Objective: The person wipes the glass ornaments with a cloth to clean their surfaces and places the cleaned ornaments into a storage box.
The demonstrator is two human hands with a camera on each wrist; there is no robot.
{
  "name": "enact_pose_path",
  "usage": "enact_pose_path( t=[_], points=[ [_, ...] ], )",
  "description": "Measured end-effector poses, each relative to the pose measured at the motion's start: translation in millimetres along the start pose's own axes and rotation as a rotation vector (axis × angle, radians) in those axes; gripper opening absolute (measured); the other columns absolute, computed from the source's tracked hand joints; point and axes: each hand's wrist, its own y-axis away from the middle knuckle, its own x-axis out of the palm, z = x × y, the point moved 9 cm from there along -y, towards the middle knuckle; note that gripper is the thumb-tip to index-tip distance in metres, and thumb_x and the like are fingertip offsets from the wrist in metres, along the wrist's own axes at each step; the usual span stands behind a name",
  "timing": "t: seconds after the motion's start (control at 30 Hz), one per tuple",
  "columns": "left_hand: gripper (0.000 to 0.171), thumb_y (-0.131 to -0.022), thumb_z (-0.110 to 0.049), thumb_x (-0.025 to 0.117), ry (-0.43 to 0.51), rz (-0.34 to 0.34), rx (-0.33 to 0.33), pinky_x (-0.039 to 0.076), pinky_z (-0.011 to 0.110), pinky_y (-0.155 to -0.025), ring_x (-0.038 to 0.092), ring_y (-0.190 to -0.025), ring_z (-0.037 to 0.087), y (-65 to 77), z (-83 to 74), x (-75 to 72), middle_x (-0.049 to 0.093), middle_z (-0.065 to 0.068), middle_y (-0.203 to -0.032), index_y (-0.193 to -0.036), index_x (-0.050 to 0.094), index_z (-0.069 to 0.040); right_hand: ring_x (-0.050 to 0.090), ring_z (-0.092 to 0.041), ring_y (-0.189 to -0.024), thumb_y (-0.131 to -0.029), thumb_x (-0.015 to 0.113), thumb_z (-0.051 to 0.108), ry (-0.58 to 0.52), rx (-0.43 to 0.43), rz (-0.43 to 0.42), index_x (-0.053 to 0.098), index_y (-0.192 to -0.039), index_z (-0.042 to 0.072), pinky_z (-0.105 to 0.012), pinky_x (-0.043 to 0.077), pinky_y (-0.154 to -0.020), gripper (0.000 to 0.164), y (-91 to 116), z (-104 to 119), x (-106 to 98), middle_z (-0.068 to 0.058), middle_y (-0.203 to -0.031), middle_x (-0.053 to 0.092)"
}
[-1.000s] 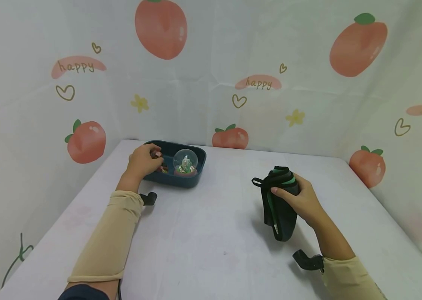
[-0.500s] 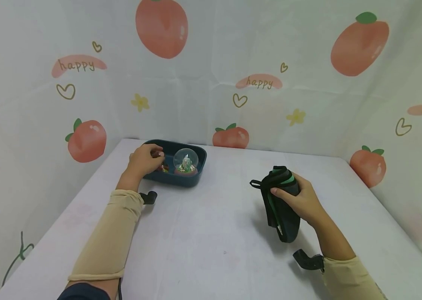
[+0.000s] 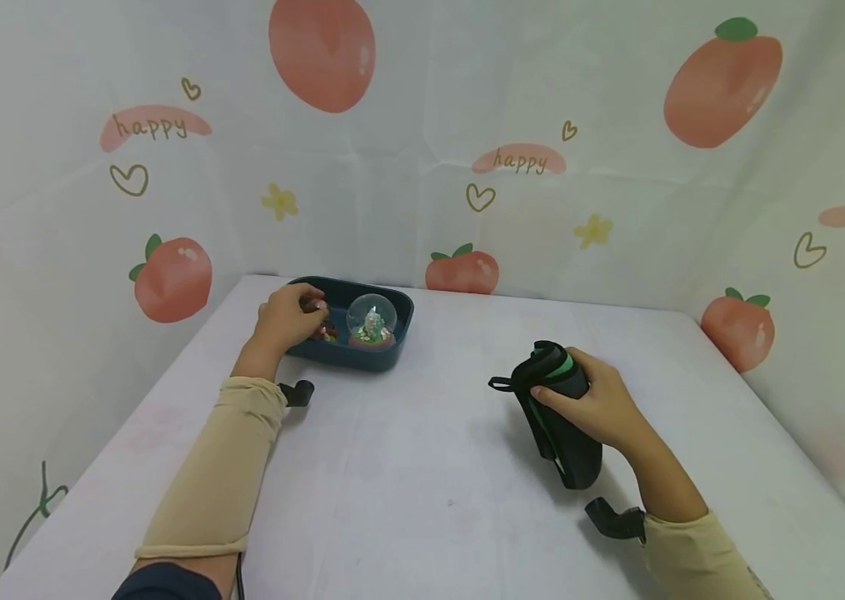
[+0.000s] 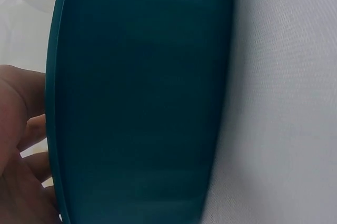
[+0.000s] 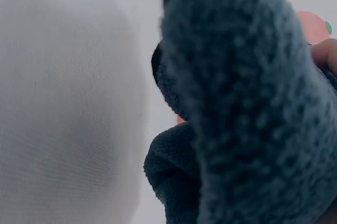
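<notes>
In the head view my left hand (image 3: 290,318) reaches into a dark teal tray (image 3: 347,358) at the back left. Its fingers curl around a small ornament (image 3: 325,332) with a reddish base, apparently a snow globe and mostly hidden. Right beside it in the tray sits a clear-domed snow globe (image 3: 372,323) with a green and white figure inside. My right hand (image 3: 601,404) grips a folded dark cloth (image 3: 568,446) with green and black edging and a hanging loop, tilted above the table. Up close in the right wrist view, the cloth (image 5: 247,98) looks fuzzy.
A white cloth covers the table (image 3: 407,483). Behind it hangs a pale curtain (image 3: 392,200) printed with peaches, hearts and "happy". Black wrist cameras (image 3: 613,521) stick out from both sleeves. A green string (image 3: 42,504) hangs at the left.
The folded cloth has tilted in my right hand: its upper end and loop moved left and slightly down, its lower end a little right. My left hand has barely moved.
</notes>
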Motion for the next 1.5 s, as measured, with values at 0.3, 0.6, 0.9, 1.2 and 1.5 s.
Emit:
enact_pose_path(
  t=[0.3,0.6,0.9,1.2,1.5],
  points=[
    [0.037,-0.106,-0.024,0.061,-0.029,0.026,-0.012,0.029,0.063,-0.111,0.063,-0.123,0.044,-4.1,1.2,0.3,0.075,0.022,-0.124,-0.135,0.066,0.000,0.065,-0.020,-0.087,-0.090,0.082,0.033,0.057,-0.033,0.022,0.070,-0.116,0.015,-0.037,0.053,-0.073,0.034,1,3,2,-0.002,-0.095,0.073],
    [0.043,-0.105,-0.027,0.062,-0.046,0.047,-0.017,0.027,0.065,-0.114,0.056,-0.133,0.046,-4.4,1.3,-0.3,0.069,0.024,-0.135,-0.138,0.064,0.000,0.065,-0.017,-0.094,-0.088,0.086,0.036,0.101,-0.066,0.027,0.071,-0.116,0.016,-0.040,0.054,-0.084,0.037,0,4,13,0.002,-0.101,0.075],
    [0.046,-0.104,-0.029,0.064,-0.021,0.044,-0.011,0.026,0.066,-0.116,0.051,-0.138,0.048,-2.3,1.0,-3.5,0.065,0.027,-0.141,-0.139,0.062,0.001,0.066,-0.022,-0.104,-0.085,0.088,0.041,0.106,-0.034,0.083,0.069,-0.127,0.014,-0.040,0.056,-0.085,0.053,2,7,27,-0.001,-0.118,0.074],
    [0.046,-0.105,-0.029,0.061,-0.016,0.023,-0.001,0.025,0.066,-0.119,0.050,-0.140,0.047,-0.8,-3.2,-7.5,0.061,0.027,-0.145,-0.140,0.062,0.000,0.068,-0.029,-0.112,-0.087,0.087,0.038,0.073,-0.068,0.114,0.067,-0.133,0.012,-0.045,0.060,-0.085,0.056,5,11,31,-0.008,-0.128,0.072],
    [0.050,-0.106,-0.029,0.063,0.034,0.028,0.041,0.043,0.063,-0.116,0.051,-0.139,0.046,2.3,-14.0,-10.9,0.055,0.027,-0.150,-0.145,0.059,0.000,0.067,-0.028,-0.116,-0.091,0.084,0.039,0.085,-0.062,0.110,0.068,-0.132,0.014,-0.049,0.059,-0.090,0.051,4,10,31,-0.009,-0.131,0.072]
  ],
)
